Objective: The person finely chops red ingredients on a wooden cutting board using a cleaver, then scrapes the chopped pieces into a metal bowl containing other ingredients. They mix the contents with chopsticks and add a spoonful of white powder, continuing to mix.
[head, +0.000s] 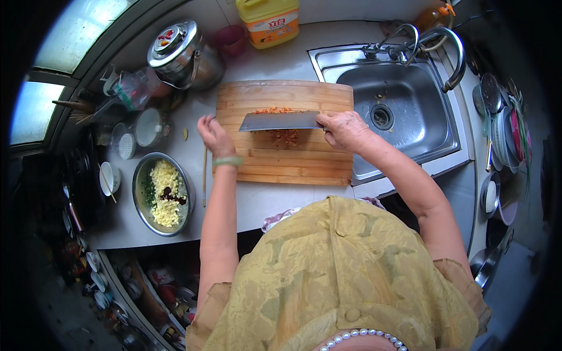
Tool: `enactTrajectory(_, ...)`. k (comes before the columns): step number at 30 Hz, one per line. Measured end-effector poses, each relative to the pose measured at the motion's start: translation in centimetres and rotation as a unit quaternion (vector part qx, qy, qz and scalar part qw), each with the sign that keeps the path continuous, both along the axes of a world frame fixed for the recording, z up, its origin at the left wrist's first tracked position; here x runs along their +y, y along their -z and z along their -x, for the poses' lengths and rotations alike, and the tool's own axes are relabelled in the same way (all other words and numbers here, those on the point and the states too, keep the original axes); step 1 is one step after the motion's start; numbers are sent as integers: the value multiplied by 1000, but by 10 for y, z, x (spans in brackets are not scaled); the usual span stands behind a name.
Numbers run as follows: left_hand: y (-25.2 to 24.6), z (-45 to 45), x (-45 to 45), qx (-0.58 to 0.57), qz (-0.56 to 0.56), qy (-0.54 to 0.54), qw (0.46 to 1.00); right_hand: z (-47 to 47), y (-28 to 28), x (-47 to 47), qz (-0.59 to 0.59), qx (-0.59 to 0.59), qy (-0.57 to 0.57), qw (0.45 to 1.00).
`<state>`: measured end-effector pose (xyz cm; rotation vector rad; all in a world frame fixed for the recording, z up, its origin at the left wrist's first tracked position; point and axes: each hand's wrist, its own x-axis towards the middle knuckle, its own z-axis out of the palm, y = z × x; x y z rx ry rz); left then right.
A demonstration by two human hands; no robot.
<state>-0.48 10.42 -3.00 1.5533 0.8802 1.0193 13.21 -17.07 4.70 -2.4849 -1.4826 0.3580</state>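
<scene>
My right hand (344,129) grips the handle end of a cleaver (281,120), whose wide blade lies across the middle of a wooden cutting board (285,169). Finely chopped orange-red food (286,137) shows on the board on both sides of the blade; the part beneath it is hidden. At the board's left edge, my left hand (216,137) is raised with fingers loosely bent and nothing seen in it, a pale green bangle at its wrist. Left of that forearm stands a metal bowl (189,206) with chopped yellow food, chopped greens and a dark red-brown heap.
A steel sink (404,105) with a faucet (459,57) adjoins the board's right side. Behind the board stand a lidded metal pot (193,61) and a yellow jug (274,26). A chopstick (204,175) and a white bowl (109,179) are at the left. Dishes crowd the far right.
</scene>
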Motion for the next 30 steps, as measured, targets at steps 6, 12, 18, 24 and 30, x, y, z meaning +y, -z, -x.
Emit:
enactTrajectory(6, 23, 81, -43, 501, -277, 83, 816, 8, -10, -2, 14, 24, -2, 1000)
enactTrajectory(12, 17, 112, -84, 537, -235, 76, 806, 31, -22, -25, 66, 73, -56, 994)
enactTrajectory(18, 22, 142, -104, 543, -227, 55, 807, 23, -41, -20, 39, 41, -64, 996)
enactTrajectory(24, 22, 143, -103, 521, -214, 44, 825, 11, -11, 4, 14, -33, -86, 996)
enactTrajectory(30, -18, 119, -81, 79, -116, 34, 990, 38, -37, -17, 20, 28, -113, 993)
